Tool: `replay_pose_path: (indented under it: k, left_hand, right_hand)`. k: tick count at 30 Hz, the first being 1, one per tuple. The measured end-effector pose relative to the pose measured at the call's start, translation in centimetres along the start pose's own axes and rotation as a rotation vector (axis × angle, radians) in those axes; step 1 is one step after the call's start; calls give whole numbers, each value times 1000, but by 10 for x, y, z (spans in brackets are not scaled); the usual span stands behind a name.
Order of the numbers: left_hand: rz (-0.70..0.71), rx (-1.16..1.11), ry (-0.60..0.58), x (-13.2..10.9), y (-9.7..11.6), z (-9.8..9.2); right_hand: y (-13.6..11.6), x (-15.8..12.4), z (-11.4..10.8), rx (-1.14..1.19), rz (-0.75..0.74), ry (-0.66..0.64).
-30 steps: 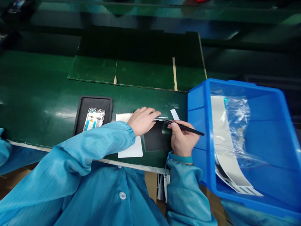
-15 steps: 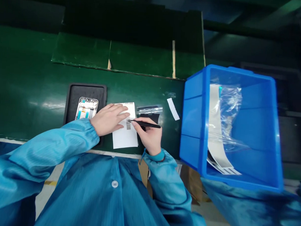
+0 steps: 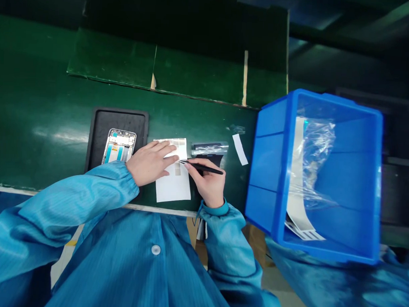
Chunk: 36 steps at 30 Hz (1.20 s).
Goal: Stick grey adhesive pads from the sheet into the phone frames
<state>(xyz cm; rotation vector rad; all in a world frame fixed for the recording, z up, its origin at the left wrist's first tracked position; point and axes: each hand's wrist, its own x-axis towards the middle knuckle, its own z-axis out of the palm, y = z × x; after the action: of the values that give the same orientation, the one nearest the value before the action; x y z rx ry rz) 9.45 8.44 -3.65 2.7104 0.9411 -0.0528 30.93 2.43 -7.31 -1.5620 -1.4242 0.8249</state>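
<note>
My left hand (image 3: pixel 151 161) lies flat with fingers stretched out on a white sheet (image 3: pixel 174 184) on the green bench, pinning it down. My right hand (image 3: pixel 207 182) grips black tweezers (image 3: pixel 201 167), whose tips touch a small grey sticker (image 3: pixel 177 169) on the sheet, close to my left fingertips. Left of the sheet, a black tray (image 3: pixel 99 129) holds a phone frame (image 3: pixel 119 145) with its inner parts showing. A dark strip in clear film (image 3: pixel 209 148) lies just beyond my right hand.
A blue plastic bin (image 3: pixel 344 185) stands at the right with a long backing strip and crumpled clear plastic inside. A small white slip (image 3: pixel 240 149) lies between bin and strip. Green mat panels (image 3: pixel 180 74) lie at the back. The bench edge runs below my hands.
Both hands moved left from the dark strip onto the white sheet; since then the tweezers' tips have stayed at the grey sticker. The view has shifted slightly.
</note>
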Motion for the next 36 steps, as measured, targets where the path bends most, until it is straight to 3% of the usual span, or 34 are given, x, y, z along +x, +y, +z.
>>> replay_pose_path:
  k: [19, 23, 26, 30, 33, 36]
  left_hand:
    - [-2, 0, 9, 5, 1, 8]
    - [23, 3, 75, 10, -1, 15]
    - [1, 0, 60, 14, -7, 16]
    - [-8, -103, 100, 5, -10, -6]
    - [-103, -296, 312, -20, -9, -34]
    - [-245, -606, 457, -52, -16, -53]
  right_hand:
    - [8, 1, -1, -16, -25, 12]
    - [10, 3, -3, -23, -70, 103]
    - [2, 3, -6, -20, -79, 156]
    - [-30, -3, -11, 13, -75, 224]
    - [-63, -9, -6, 23, -85, 243]
    - [-87, -12, 11, 115, -72, 134]
